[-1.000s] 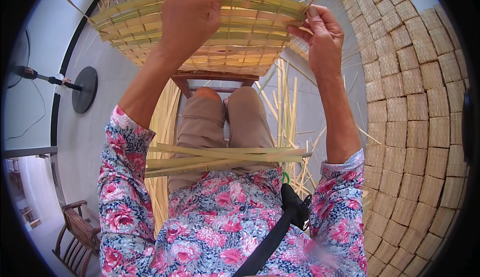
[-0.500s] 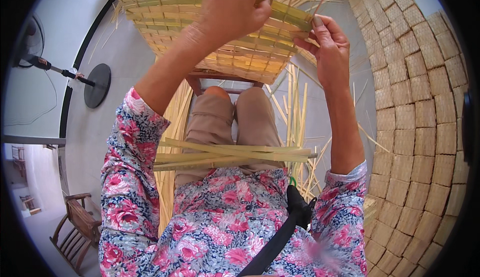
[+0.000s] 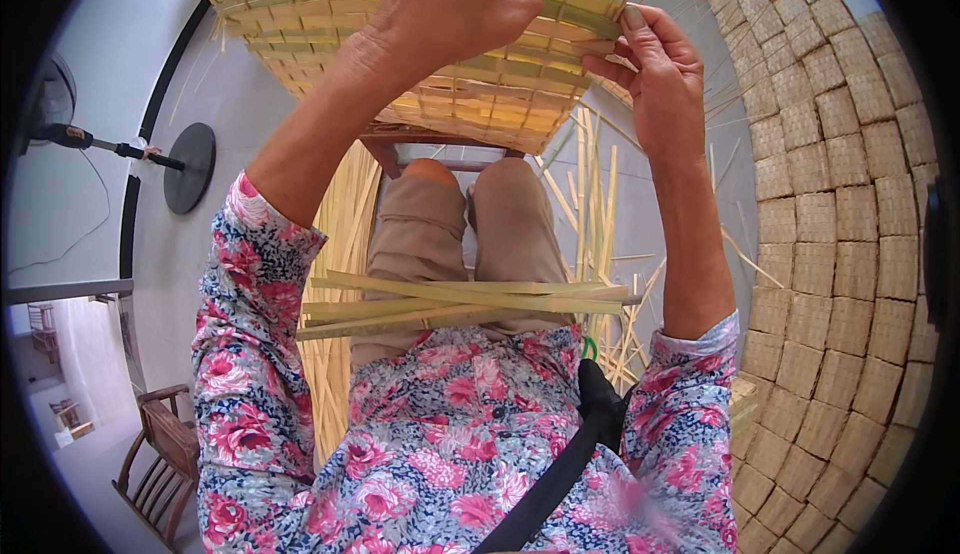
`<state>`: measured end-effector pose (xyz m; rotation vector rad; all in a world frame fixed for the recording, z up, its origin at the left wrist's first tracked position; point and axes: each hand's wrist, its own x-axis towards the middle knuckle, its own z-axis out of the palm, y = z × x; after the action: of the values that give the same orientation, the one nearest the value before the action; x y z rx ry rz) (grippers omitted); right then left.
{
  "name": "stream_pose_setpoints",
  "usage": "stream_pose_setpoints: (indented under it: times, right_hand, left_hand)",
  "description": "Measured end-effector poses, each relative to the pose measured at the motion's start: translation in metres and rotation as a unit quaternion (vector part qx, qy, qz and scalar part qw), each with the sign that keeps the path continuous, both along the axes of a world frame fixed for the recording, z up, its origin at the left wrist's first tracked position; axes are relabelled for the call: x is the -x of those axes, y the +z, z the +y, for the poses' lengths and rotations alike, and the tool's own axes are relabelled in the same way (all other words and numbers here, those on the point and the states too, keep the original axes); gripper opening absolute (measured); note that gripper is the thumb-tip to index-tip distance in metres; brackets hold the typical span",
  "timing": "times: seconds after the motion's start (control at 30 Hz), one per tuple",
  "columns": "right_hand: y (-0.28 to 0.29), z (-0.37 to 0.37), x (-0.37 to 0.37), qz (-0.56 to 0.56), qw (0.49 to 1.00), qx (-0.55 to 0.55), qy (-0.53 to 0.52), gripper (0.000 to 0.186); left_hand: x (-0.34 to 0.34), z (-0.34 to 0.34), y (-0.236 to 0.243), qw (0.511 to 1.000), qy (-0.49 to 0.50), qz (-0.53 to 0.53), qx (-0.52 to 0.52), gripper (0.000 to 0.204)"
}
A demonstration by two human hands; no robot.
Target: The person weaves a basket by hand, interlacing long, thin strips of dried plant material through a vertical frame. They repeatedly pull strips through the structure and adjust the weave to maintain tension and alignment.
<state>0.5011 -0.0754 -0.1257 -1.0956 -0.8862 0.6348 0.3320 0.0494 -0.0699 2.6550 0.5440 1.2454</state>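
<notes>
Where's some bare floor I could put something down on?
On the left: bare grey floor shows between the fan's round black base and the woven basket. It's crowded right of the knees, where loose strips scatter, and on the lap, where more strips lie across.

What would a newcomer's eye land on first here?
Probably the yellowish woven basket, top centre, with the right hand pinching its edge and the left hand near its top. Next, the rows of tan woven squares curving down the right side, then the flat strips across the thighs.
</notes>
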Motion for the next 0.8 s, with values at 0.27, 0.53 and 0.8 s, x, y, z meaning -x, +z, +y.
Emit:
stream_pose_setpoints:
  times: [0.27, 0.53, 0.8]
  right_hand:
    - [0.0, 0.003, 0.001, -0.014, 1.0, 0.005, -0.008, 0.02]
    - [0.001, 0.001, -0.023, -0.019, 0.998, 0.009, -0.056, 0.018]
    - [0.007, -0.006, -0.02, -0.021, 0.999, 0.004, -0.038, 0.022]
  left_hand:
    - [0.013, 0.002, 0.007, 0.995, -0.058, 0.001, 0.079, 0.011]
    - [0.058, -0.005, 0.015, 0.984, 0.002, -0.177, 0.012, 0.021]
    - [0.076, 0.016, -0.045, 0.984, 0.135, -0.059, -0.105, 0.045]
